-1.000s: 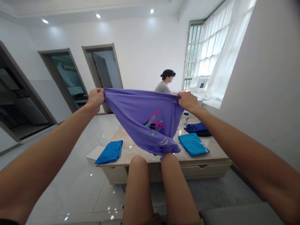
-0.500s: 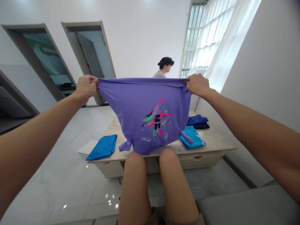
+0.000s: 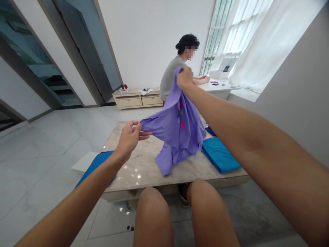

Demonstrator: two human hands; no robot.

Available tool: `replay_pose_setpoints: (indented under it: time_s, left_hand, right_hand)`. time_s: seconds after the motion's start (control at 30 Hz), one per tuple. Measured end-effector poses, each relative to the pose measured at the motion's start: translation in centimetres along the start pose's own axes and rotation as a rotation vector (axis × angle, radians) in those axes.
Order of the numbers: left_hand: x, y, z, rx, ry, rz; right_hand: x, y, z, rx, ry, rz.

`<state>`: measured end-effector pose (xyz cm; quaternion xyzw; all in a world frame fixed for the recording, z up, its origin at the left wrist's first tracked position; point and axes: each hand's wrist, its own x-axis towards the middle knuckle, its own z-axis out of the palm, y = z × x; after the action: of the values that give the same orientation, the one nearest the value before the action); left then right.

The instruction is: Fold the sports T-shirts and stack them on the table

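Note:
A purple T-shirt (image 3: 177, 133) with a bright print hangs in loose folds between my hands, above the marble-topped low table (image 3: 136, 157). My left hand (image 3: 131, 137) pinches one corner between thumb and forefinger, its other fingers stretched out. Higher up and farther off, my right hand (image 3: 185, 76) is closed on another part of the shirt. Most of the print is hidden in the folds. Right of the shirt lies a folded bright blue garment (image 3: 221, 154), and a second blue garment (image 3: 95, 164) lies at the table's left end, partly behind my left forearm.
Dark blue cloth (image 3: 210, 131) shows beside the right stack. Beyond the table, a person in a grey shirt (image 3: 171, 73) sits at a white desk (image 3: 218, 85). A low cabinet (image 3: 128, 101) stands against the far wall. My knees (image 3: 154, 206) are close to the table's front edge.
The shirt was stretched wide between both hands; now it hangs bunched. My left hand has come inward and down, my right hand inward and up. The view has tilted down.

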<state>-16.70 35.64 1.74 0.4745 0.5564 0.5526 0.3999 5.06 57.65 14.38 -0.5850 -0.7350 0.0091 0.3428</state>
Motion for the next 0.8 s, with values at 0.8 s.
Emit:
replay_pose_setpoints:
  time_s: [0.8]
  left_hand:
    - [2.1,-22.5,-7.3,1.116,-0.360,0.084]
  right_hand:
    - [-31.4,11.7,18.0,0.092,-0.819,-0.188]
